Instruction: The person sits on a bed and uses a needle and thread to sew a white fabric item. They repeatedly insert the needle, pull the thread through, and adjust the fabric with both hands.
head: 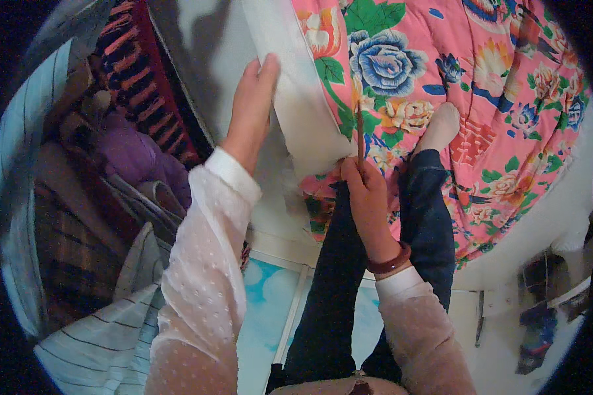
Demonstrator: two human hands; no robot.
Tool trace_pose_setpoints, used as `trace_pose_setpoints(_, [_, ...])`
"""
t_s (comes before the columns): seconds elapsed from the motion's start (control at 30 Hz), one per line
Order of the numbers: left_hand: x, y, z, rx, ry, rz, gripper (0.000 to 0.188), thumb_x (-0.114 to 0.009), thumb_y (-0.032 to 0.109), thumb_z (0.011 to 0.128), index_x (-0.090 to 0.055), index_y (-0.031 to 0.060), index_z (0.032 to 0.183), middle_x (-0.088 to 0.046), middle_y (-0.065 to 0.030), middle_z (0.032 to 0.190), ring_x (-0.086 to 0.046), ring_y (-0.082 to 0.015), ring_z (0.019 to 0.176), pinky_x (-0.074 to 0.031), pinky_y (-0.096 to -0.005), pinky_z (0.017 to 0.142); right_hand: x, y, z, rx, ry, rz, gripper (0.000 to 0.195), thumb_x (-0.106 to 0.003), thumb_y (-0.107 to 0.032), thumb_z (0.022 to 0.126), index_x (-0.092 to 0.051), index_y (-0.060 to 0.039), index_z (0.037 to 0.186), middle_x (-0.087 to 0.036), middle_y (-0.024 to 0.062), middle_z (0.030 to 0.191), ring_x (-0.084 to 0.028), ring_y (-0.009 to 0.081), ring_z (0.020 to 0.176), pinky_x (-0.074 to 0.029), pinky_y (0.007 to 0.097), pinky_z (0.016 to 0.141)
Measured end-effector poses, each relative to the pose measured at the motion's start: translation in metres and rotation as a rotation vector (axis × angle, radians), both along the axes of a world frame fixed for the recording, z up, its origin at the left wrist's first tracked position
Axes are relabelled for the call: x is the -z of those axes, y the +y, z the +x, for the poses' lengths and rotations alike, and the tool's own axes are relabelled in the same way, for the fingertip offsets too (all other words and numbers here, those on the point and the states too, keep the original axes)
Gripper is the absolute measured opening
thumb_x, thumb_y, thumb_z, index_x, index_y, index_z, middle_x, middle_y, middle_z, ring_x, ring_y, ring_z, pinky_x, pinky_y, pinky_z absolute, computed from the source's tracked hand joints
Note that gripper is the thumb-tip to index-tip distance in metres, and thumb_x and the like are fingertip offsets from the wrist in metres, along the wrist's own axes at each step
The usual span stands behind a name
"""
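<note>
My left hand [262,94] grips the left edge of a long white panel [301,94], with the thumb lying on its face. At the panel's lower right corner, my right hand [365,185] pinches a thin brown stick-like strip [360,128], its exact kind unclear; whether the fingers hold the panel's corner too, I cannot tell. Right of the panel spreads a pink floral cloth [425,54] with blue, yellow and green printed flowers. My foot in a light sock [440,123] rests on this cloth.
Hanging clothes, a purple garment [133,148] among them, and a striped light-blue cloth [99,340] fill the left side. A red-and-black patterned textile [153,84] lies beside a pale surface. Below is a floor with blue-and-white panels [267,296]. Blurred dark items [538,321] are at lower right.
</note>
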State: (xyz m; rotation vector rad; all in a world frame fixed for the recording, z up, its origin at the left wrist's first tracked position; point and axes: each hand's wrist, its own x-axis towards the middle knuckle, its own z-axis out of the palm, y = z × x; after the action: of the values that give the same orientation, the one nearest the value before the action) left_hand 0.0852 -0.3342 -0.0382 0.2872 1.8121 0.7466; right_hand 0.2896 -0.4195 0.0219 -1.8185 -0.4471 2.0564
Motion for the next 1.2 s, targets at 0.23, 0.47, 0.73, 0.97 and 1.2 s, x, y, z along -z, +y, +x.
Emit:
trace_pose_setpoints(0.23, [-0.018,-0.130,0.023,0.507,0.029,0.072,0.054,-0.070,0.027,0.082,-0.051,0.0028,0.126,-0.061,-0.0125,0.112,-0.058,-0.0241,0.106,-0.046,-0.0369,0.091,-0.001,0.003,-0.012,0.165,0.037,-0.171,0.026,-0.050,-0.025,0.095,-0.047,-0.0117,0.073,-0.044,-0.0041,0.068,-0.036,0.0057,0.059,-0.028,0.0231,0.054])
trace_pose_setpoints(0.47, [0.005,-0.145,0.007,1.224,0.488,-0.109,0.048,-0.074,0.017,0.071,-0.060,0.0095,0.116,-0.063,-0.0144,0.112,-0.058,-0.0322,0.105,-0.047,-0.0406,0.092,0.000,0.004,-0.009,-0.014,0.046,-0.295,0.024,-0.053,-0.022,0.091,-0.047,-0.0117,0.071,-0.041,-0.0038,0.062,-0.038,0.0070,0.056,-0.027,0.0232,0.051])
trace_pose_setpoints(0.73, [-0.022,-0.144,0.018,1.094,0.618,-0.026,0.032,-0.067,0.008,0.072,-0.061,0.0056,0.104,-0.062,-0.0138,0.101,-0.059,-0.0338,0.095,-0.048,-0.0427,0.086,0.003,0.042,0.020,0.228,0.311,-0.665,0.016,-0.052,-0.017,0.092,-0.053,-0.0066,0.080,-0.044,-0.0030,0.064,-0.044,0.0065,0.056,-0.025,0.0176,0.041])
trace_pose_setpoints(0.97, [-0.053,-0.156,0.055,0.672,0.489,0.326,0.033,-0.059,0.007,0.084,-0.056,0.0041,0.117,-0.055,-0.0136,0.118,-0.053,-0.0337,0.109,-0.043,-0.0401,0.096,0.001,0.036,0.012,0.215,0.480,-0.544,0.028,-0.045,-0.017,0.098,-0.055,0.0054,0.113,-0.068,0.0105,0.100,-0.068,0.0155,0.091,-0.030,0.0157,0.040])
trace_pose_setpoints(1.2, [-0.030,-0.146,0.065,0.720,0.313,0.489,0.027,-0.053,0.013,0.089,-0.058,0.0007,0.113,-0.057,-0.0156,0.118,-0.052,-0.0327,0.113,-0.044,-0.0397,0.096,-0.003,0.033,0.007,0.337,0.502,-0.469,0.032,-0.041,-0.018,0.099,-0.053,0.0063,0.116,-0.066,0.0161,0.113,-0.068,0.0149,0.091,-0.030,0.0162,0.040])
